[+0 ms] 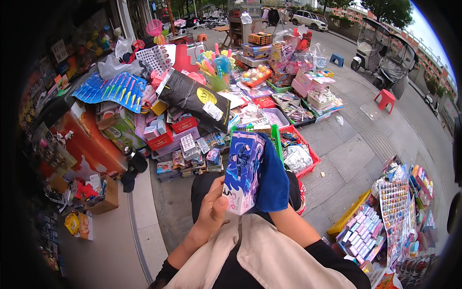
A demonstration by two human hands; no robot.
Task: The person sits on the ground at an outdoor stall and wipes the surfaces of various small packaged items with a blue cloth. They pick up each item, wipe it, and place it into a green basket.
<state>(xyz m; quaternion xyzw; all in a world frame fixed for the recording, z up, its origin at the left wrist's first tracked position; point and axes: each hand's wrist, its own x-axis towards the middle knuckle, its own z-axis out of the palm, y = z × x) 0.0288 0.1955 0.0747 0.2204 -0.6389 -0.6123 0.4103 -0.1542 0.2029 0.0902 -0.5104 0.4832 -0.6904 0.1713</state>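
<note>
Upright before my chest is a blue and purple printed cardboard box (240,173), its lower left edge gripped by my left hand (213,204). A dark blue cloth (273,180) lies against the box's right side and hangs over my right hand, whose fingers are hidden behind the cloth and box; only the wrist and forearm show. Just beyond the box stands a green plastic basket (277,141), with a red plastic basket (313,164) of packaged goods to its right.
Stacked boxes and stationery crowd the ground ahead, with a large black bag (193,95) on top. At the left stand a black flask (135,159) and an open cardboard box (108,197). A yellow crate (350,213) of small boxes is at the right; a red stool (385,99) stands beyond.
</note>
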